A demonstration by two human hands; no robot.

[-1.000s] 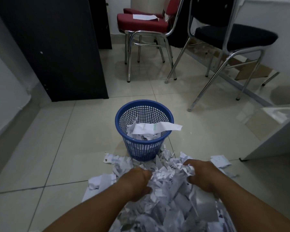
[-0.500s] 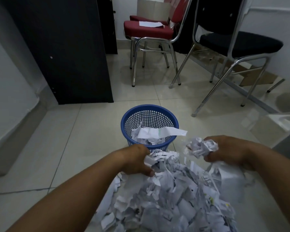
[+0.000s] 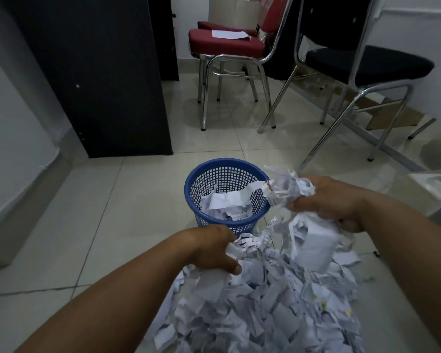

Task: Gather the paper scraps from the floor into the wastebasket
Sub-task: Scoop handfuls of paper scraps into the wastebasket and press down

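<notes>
The right hand [image 3: 334, 202] clutches a crumpled white paper bunch [image 3: 288, 186] beside the blue plastic mesh wastebasket [image 3: 204, 174]; the left hand [image 3: 211, 250] grips scraps on the white shredded-paper heap [image 3: 265, 309].

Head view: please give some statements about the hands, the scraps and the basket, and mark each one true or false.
1. The basket already holds paper. True.
2. The right hand is empty. False: it grips a bunch of scraps beside the basket's rim.
3. The left hand is down on the pile. True.
4. The basket lies on its side. False: it stands upright.
5. A sheet lies on the red chair. True.
</notes>
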